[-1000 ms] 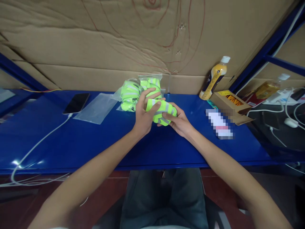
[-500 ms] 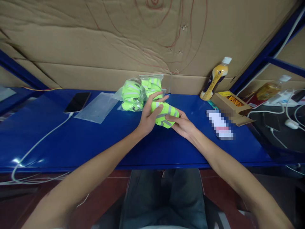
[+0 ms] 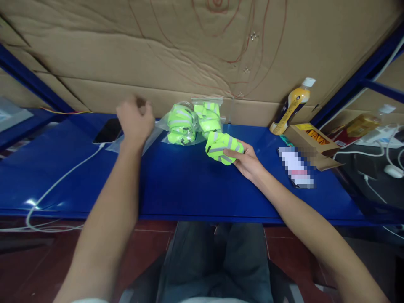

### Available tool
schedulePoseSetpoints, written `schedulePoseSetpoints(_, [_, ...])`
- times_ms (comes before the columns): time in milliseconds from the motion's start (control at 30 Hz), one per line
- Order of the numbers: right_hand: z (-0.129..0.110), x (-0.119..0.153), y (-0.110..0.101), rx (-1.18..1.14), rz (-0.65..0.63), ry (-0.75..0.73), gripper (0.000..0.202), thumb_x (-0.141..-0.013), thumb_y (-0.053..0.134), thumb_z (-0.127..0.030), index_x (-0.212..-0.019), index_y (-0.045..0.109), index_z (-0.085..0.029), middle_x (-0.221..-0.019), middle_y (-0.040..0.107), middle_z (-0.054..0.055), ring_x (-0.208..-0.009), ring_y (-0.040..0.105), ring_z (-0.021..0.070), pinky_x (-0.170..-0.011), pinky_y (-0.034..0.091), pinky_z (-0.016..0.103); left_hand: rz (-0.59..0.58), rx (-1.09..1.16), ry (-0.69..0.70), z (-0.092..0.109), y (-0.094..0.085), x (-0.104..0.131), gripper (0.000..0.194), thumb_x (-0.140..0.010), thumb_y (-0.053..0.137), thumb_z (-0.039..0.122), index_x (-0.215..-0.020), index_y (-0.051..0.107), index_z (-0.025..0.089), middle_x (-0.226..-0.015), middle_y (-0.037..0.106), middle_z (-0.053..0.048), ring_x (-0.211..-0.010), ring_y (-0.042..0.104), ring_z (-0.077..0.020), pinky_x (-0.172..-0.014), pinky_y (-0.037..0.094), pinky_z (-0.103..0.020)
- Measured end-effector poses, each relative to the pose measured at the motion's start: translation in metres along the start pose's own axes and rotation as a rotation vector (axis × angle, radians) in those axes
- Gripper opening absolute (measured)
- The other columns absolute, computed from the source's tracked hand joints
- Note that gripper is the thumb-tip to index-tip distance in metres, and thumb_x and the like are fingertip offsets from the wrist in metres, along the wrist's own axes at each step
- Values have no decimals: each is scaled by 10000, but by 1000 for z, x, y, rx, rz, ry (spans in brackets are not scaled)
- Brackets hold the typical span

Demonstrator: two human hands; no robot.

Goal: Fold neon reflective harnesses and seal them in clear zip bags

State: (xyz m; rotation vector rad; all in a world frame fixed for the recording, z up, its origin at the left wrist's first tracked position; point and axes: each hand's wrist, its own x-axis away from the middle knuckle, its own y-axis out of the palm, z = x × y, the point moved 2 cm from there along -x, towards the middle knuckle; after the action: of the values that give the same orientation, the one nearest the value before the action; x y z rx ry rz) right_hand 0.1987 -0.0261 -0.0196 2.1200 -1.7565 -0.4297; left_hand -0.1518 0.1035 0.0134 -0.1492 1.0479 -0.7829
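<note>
A folded neon-yellow bundle with grey stripes is gripped in my right hand, thumb on top, above the blue tabletop. My left hand is over a flat clear plastic bag at the left; its fingers are smeared by motion, and whether it touches the bag is unclear. Two clear bags with similar neon bundles, one on the left and one on the right, stand side by side behind the held bundle.
A black phone with a white cable lies at the left. To the right are a yellow bottle, an open cardboard box and a blurred-out phone. A cardboard sheet forms the back wall.
My left hand has let go of the neon bundle and moved left to the flat clear bag. The bundle stays in my right hand. The view has shifted slightly.
</note>
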Motion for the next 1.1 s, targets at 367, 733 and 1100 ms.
schedulePoseSetpoints(367, [3, 0, -1, 26, 32, -10, 645, -464, 1095, -238, -1040, 807, -220, -1050, 857, 44, -1054, 811, 283, -972, 684, 450, -551, -358, -324, -45, 9, 9, 920, -445, 1056, 668, -1003, 595, 101, -1176, 690, -290, -1418, 394, -596, -1077, 276, -886])
schedulePoseSetpoints(733, [-6, -1, -4, 35, 36, -70, 643, -478, 1103, -310, -1038, 799, -224, -1113, 859, 59, -1162, 806, 321, -1056, 679, 492, -390, -457, -284, 3, -28, 2, 369, -872, 667, 258, -1171, 777, 72, -1063, 726, -193, -1026, 600, -327, -996, 495, -547])
schedulePoseSetpoints(1100, [-49, -2, -24, -12, 2, -179, 564, -584, 1061, -358, -1069, 803, -228, -1117, 864, 68, -1218, 794, 354, -1127, 645, 524, -288, 249, 642, 117, -28, 38, 105, -987, 586, 313, -907, 599, 247, -1157, 792, -111, -1115, 742, -295, -1028, 555, -442])
